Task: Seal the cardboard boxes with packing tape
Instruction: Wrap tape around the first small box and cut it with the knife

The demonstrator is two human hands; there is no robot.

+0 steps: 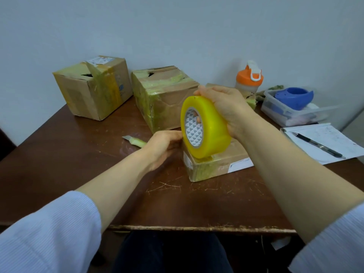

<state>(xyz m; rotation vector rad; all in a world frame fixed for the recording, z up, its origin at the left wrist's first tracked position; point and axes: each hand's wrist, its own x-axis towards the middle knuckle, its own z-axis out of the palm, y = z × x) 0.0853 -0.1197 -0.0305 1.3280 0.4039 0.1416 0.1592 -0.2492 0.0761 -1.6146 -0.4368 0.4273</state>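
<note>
Right hand (222, 109): wrapped round the tape roll (204, 127), one fingertip showing through the core.
Roll: upright on edge, touching the top of the small box (214, 166) at its left end, open face turned left.
Left hand (165, 146): fingers curled against that same end, just beside the roll; pinching a tape end or only bracing, cannot tell.
Key relation: box directly under both hands, visible long edge running left to right; likely pull rightward, left hand nearer for anchoring.
Behind: far-left box (92, 87) and middle box (165, 99), well apart, tops gaping.
Around: knife (134, 140) near the left hand; bottle (249, 79), tub (285, 113), notebook (331, 138) to the right on the table (59, 164).
</note>
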